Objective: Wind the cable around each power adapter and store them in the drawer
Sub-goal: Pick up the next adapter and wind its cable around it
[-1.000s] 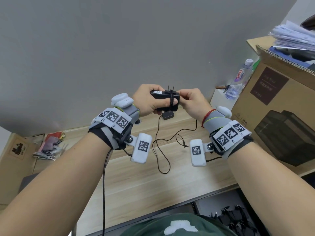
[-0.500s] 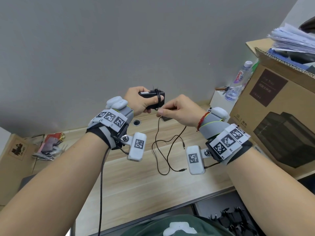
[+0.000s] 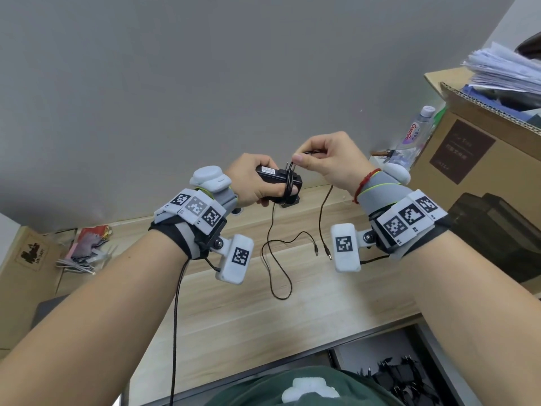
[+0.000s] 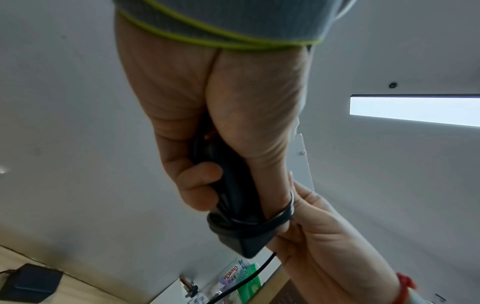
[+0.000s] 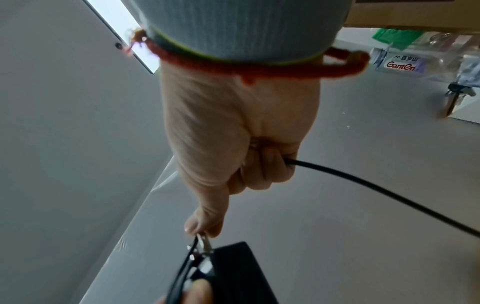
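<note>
Power adapter, black and raised above our counter, sits gripped in our left hand, fingers curled round it, while our right hand just beyond pinches its cable, already looped around the body.

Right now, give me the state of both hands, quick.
Left hand: grips the black power adapter.
Right hand: pinches the adapter's cable, mid-wind.
</note>
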